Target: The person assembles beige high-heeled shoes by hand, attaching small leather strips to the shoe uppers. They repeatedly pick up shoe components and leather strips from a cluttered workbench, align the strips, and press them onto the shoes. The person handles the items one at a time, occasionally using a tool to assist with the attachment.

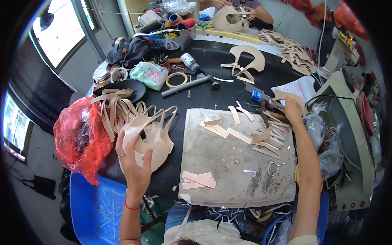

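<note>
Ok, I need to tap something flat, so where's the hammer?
In the head view, the hammer lies on the black table, above the grey work board, beside the tape ring.

On the bench (212, 53) a board (228, 171) lies in front; a hammer (190, 83) lies behind it, a bag (77, 136) left.

A beige leather shoe upper (150, 141) is held up in the left hand (132, 161) over a black table (212, 53). The right hand (292, 109) is laid on leather strips (271, 136) at the far edge of a grey cutting board (228, 171). A red plastic bag (79, 136) is seen at the left.
</note>
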The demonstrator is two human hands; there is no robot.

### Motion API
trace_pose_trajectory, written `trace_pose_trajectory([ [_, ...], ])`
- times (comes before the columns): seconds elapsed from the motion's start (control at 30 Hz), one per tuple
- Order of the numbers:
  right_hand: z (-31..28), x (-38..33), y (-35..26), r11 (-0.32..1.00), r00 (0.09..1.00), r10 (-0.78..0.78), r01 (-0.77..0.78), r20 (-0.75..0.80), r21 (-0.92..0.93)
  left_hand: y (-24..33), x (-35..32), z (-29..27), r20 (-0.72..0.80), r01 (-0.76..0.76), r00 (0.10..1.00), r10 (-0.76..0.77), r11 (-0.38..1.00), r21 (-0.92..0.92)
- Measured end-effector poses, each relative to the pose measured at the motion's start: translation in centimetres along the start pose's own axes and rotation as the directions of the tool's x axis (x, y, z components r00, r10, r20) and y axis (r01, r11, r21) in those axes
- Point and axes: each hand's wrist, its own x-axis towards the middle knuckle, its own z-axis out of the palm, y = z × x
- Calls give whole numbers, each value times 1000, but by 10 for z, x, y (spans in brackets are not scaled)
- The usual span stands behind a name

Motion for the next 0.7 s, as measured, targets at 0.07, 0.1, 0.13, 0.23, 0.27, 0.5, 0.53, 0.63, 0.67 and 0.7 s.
trace_pose_trajectory([
  [0.07, -26, -3, -14, 999, 998, 2, -5, -65, -38, 14, -5, 5, 34, -17, 999, 19, 997, -77],
  [0.1, -24, -3, -9, 996, 997, -73, 71, -25, -47, 23, -8, 9, 57, -28, 998, 35, 993, -111],
  [0.13, -22, 2, 4, 989, 991, -133, 133, -2, -64, 31, -4, 16, 64, -54, 996, 65, 985, -163],
  [0.23, 13, 9, 9, 983, 978, -162, 148, 135, 108, 41, -10, 15, 86, -95, 989, 120, 964, -249],
  [0.27, 11, 9, 5, 972, 959, -181, 141, 217, 188, 41, -14, 13, 98, -99, 987, 131, 956, -278],
  [0.5, -19, -3, 6, 997, 953, -10, 33, -302, 69, 45, -29, 17, 229, -109, 958, 173, 957, -269],
  [0.53, -48, -5, -11, 997, 920, -19, 49, -390, 67, 51, -27, 18, 226, -166, 947, 228, 950, -264],
  [0.63, -140, -35, -91, 886, 761, -149, 386, -632, 256, 75, -13, 25, 197, -305, 911, 363, 912, -274],
  [0.67, -158, -47, -111, 793, 656, -185, 540, -732, 284, 82, -10, 29, 157, -358, 903, 399, 903, -239],
  [0.7, -181, -64, -138, 647, 708, -142, 595, -692, 477, 91, -4, 25, 119, -412, 891, 438, 890, -197],
])
